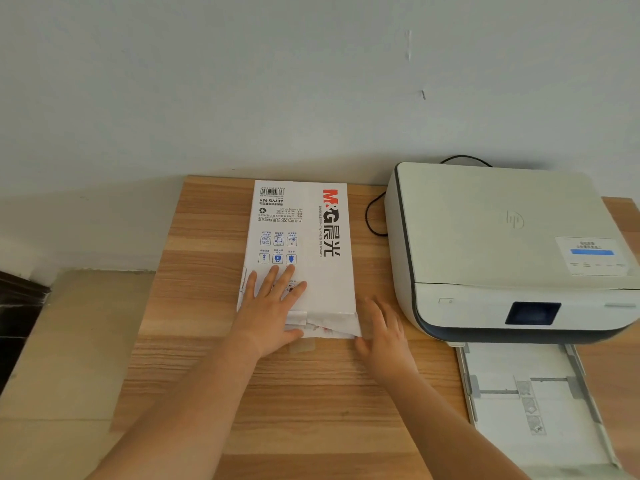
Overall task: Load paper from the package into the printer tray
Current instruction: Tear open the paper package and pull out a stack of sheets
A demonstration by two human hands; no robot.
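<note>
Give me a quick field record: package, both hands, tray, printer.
package: white wrapped paper ream, flat on wooden table, near end torn
left hand: palm flat on the ream's near end
right hand: open, at the ream's near right corner
tray: white pulled-out printer tray, no paper visible
printer: white printer, lid closed, right of ream

Two bare forearms entered from the bottom edge, with no sleeve, watch, bracelet or glove visible on either. The left hand point(268, 313) showed its back, four slender fingers and a thumb, ringless, nails short and unpainted. The right hand point(384, 336) looked slightly blurred, its fingers likewise without rings, and its wrist bare.
</note>
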